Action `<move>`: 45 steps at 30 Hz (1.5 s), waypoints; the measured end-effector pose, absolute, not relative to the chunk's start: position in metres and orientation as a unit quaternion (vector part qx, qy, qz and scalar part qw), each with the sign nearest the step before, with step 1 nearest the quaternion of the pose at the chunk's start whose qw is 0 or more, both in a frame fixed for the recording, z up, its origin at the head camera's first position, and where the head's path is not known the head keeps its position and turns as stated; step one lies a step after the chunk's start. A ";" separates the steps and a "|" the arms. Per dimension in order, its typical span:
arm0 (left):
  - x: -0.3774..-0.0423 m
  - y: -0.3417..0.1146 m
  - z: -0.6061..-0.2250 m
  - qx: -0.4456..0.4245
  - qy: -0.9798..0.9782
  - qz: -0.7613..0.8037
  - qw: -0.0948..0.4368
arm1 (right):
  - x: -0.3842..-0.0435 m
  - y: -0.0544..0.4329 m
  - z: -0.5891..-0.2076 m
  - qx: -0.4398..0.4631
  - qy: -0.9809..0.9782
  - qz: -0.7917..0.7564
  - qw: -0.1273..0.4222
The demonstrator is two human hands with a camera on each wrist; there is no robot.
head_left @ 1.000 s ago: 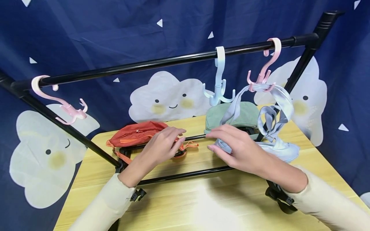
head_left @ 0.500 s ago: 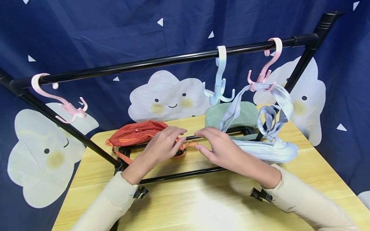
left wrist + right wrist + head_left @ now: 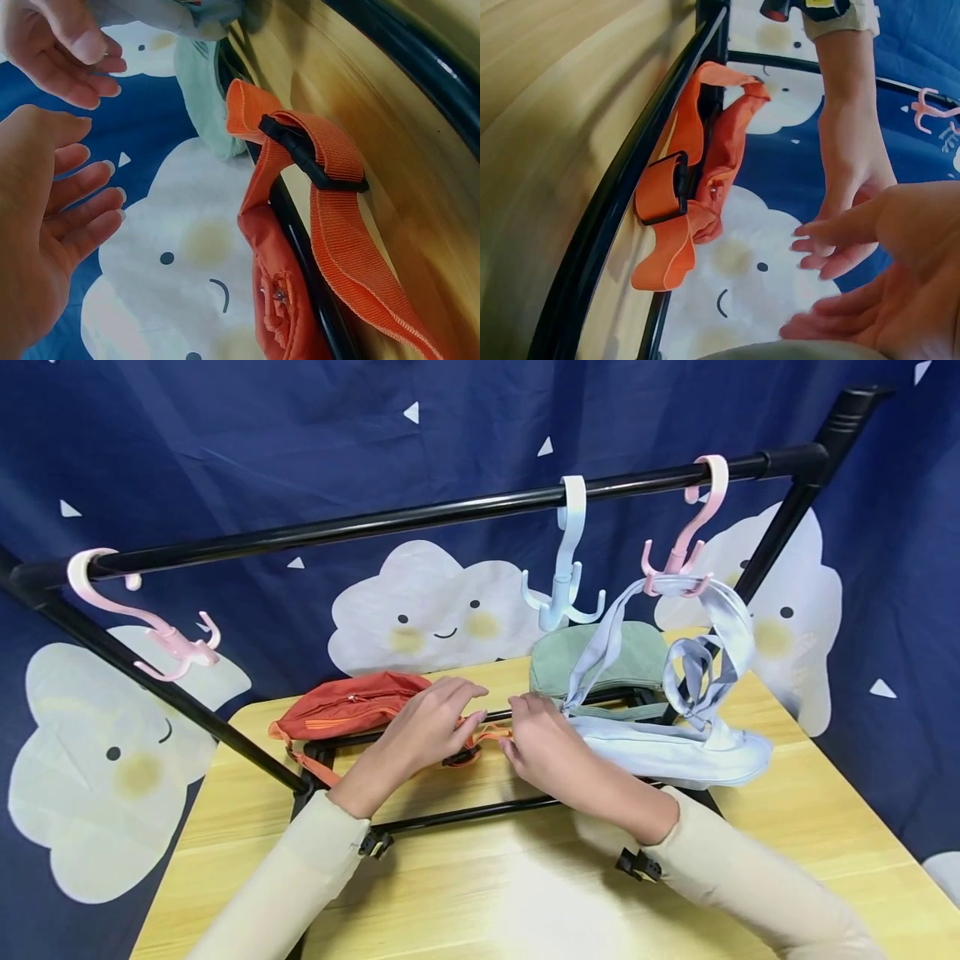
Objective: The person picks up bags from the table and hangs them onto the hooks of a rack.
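Left hand (image 3: 429, 724) and right hand (image 3: 553, 745) are half-uncurled and empty, so I'd pinch that flat orange webbing strap (image 3: 343, 251) edge-on.

The left arm (image 3: 300, 868) and right arm (image 3: 750, 868) slant inward toward the far edge of the desk (image 3: 450, 893); the left hand (image 3: 431, 722) and right hand (image 3: 545, 742) hover near each other, apart, fingers (image 3: 79, 185) loosely bent.

Open space extends directly beneath the top rail (image 3: 337, 530) between the left pink hook (image 3: 178, 646) and the blue hook (image 3: 563, 572). To the right, a pale blue strap (image 3: 737, 628) looped from the right pink hook (image 3: 684, 539) partly obstructs the green bag (image 3: 566, 652). The near lower bar (image 3: 465, 813) crosses the low approach to the red bag (image 3: 352, 703).
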State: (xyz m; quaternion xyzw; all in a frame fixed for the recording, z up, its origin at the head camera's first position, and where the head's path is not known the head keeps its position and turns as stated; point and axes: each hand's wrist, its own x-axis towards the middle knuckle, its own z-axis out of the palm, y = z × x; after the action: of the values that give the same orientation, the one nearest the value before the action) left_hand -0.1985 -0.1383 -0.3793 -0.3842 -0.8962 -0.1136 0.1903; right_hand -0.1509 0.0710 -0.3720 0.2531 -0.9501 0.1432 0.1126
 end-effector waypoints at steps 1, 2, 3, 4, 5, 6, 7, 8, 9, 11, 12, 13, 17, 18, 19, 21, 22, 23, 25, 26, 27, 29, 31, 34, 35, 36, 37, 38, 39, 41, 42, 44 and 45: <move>-0.200 -0.138 -0.380 -0.384 -0.898 -0.108 0.187 | -0.152 0.070 -0.373 0.249 -0.954 0.127 0.113; -0.202 -0.137 -0.381 -0.384 -0.899 -0.103 0.184 | -0.152 0.068 -0.375 0.245 -0.956 0.110 0.113; -0.204 -0.136 -0.382 -0.384 -0.900 -0.100 0.180 | -0.153 0.067 -0.376 0.240 -0.959 0.096 0.112; -0.205 -0.135 -0.383 -0.384 -0.902 -0.095 0.175 | -0.153 0.066 -0.377 0.233 -0.963 0.082 0.110; -0.207 -0.134 -0.385 -0.384 -0.902 -0.091 0.172 | -0.154 0.065 -0.379 0.228 -0.965 0.068 0.107; -0.210 -0.133 -0.386 -0.384 -0.904 -0.086 0.168 | -0.154 0.063 -0.381 0.224 -0.967 0.052 0.110; -0.212 -0.131 -0.387 -0.384 -0.905 -0.082 0.164 | -0.154 0.062 -0.384 0.222 -0.967 0.036 0.121; -0.214 -0.130 -0.388 -0.385 -0.905 -0.079 0.161 | -0.155 0.061 -0.387 0.220 -0.966 0.016 0.136; -0.215 -0.128 -0.389 -0.387 -0.905 -0.076 0.158 | -0.155 0.060 -0.390 0.215 -0.964 -0.005 0.158; -0.220 -0.125 -0.392 -0.393 -0.904 -0.069 0.153 | -0.157 0.057 -0.397 0.206 -0.954 -0.052 0.212; -0.221 -0.124 -0.393 -0.395 -0.904 -0.066 0.152 | -0.158 0.055 -0.401 0.199 -0.948 -0.070 0.238; -0.223 -0.122 -0.394 -0.399 -0.902 -0.063 0.152 | -0.158 0.054 -0.404 0.190 -0.944 -0.086 0.256; -0.231 -0.118 -0.399 -0.405 -0.900 -0.056 0.149 | -0.161 0.048 -0.411 0.150 -0.947 -0.118 0.260; -0.233 -0.117 -0.400 -0.405 -0.901 -0.054 0.146 | -0.162 0.047 -0.411 0.141 -0.953 -0.121 0.238; -0.235 -0.116 -0.401 -0.404 -0.902 -0.052 0.142 | -0.163 0.045 -0.411 0.132 -0.959 -0.125 0.216; -0.239 -0.115 -0.404 -0.403 -0.904 -0.051 0.130 | -0.165 0.042 -0.410 0.116 -0.971 -0.132 0.164; -0.242 -0.114 -0.405 -0.403 -0.905 -0.050 0.124 | -0.167 0.040 -0.409 0.107 -0.975 -0.138 0.135; -0.245 -0.113 -0.407 -0.402 -0.907 -0.049 0.117 | -0.170 0.038 -0.409 0.098 -0.979 -0.146 0.104; -0.251 -0.112 -0.410 -0.402 -0.908 -0.049 0.103 | -0.176 0.034 -0.408 0.087 -0.982 -0.162 0.052; -0.253 -0.112 -0.411 -0.402 -0.909 -0.048 0.098 | -0.179 0.032 -0.409 0.081 -0.982 -0.168 0.029; -0.256 -0.111 -0.412 -0.401 -0.910 -0.046 0.093 | -0.182 0.030 -0.408 0.077 -0.981 -0.176 0.005; -0.260 -0.110 -0.414 -0.401 -0.911 -0.044 0.082 | -0.188 0.027 -0.409 0.073 -0.978 -0.195 -0.026; -0.264 -0.108 -0.416 -0.401 -0.912 -0.042 0.075 | -0.192 0.024 -0.408 0.069 -0.975 -0.209 -0.038; -0.271 -0.104 -0.420 -0.402 -0.913 -0.043 0.059 | -0.197 0.021 -0.406 0.066 -0.968 -0.237 -0.044; -0.273 -0.103 -0.422 -0.402 -0.913 -0.046 0.054 | -0.199 0.020 -0.406 0.064 -0.966 -0.245 -0.049; -0.275 -0.101 -0.424 -0.403 -0.912 -0.050 0.049 | -0.201 0.020 -0.405 0.060 -0.965 -0.249 -0.053; -0.277 -0.100 -0.426 -0.404 -0.912 -0.055 0.044 | -0.204 0.019 -0.405 0.056 -0.964 -0.253 -0.060; -0.279 -0.098 -0.427 -0.405 -0.911 -0.062 0.038 | -0.206 0.019 -0.404 0.054 -0.963 -0.256 -0.069; -0.281 -0.097 -0.429 -0.407 -0.910 -0.069 0.033 | -0.208 0.019 -0.404 0.052 -0.962 -0.257 -0.078; -0.284 -0.094 -0.433 -0.408 -0.909 -0.083 0.026 | -0.213 0.019 -0.405 0.046 -0.961 -0.255 -0.096; -0.286 -0.093 -0.435 -0.408 -0.908 -0.090 0.022 | -0.215 0.019 -0.405 0.045 -0.960 -0.255 -0.104; -0.288 -0.090 -0.438 -0.409 -0.907 -0.102 0.016 | -0.219 0.019 -0.406 0.044 -0.959 -0.255 -0.115; -0.289 -0.089 -0.440 -0.409 -0.906 -0.107 0.014 | -0.222 0.019 -0.407 0.043 -0.958 -0.256 -0.119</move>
State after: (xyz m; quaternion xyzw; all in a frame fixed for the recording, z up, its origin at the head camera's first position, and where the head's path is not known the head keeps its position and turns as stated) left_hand -0.2893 -0.0889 -0.4398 -0.4089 -0.9062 -0.1066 0.0137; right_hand -0.2215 0.0194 -0.4066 0.0429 -0.9582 -0.2565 -0.1193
